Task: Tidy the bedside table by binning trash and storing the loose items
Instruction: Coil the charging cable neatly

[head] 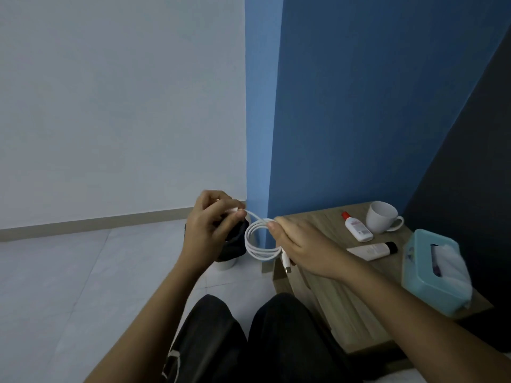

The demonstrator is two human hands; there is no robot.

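Note:
A white charging cable is wound into a small coil in the air left of the wooden bedside table. My right hand pinches the coil at its top, and one plug hangs down below that hand. My left hand holds the cable's other end between thumb and fingers, just left of the coil. On the table lie a small white bottle with a red cap and a white tube with a black cap. A white mug stands behind them.
A teal tissue box sits at the table's right edge. A small bin with a dark liner stands on the tiled floor behind my left hand, against the blue wall corner. My knees in dark trousers fill the bottom centre.

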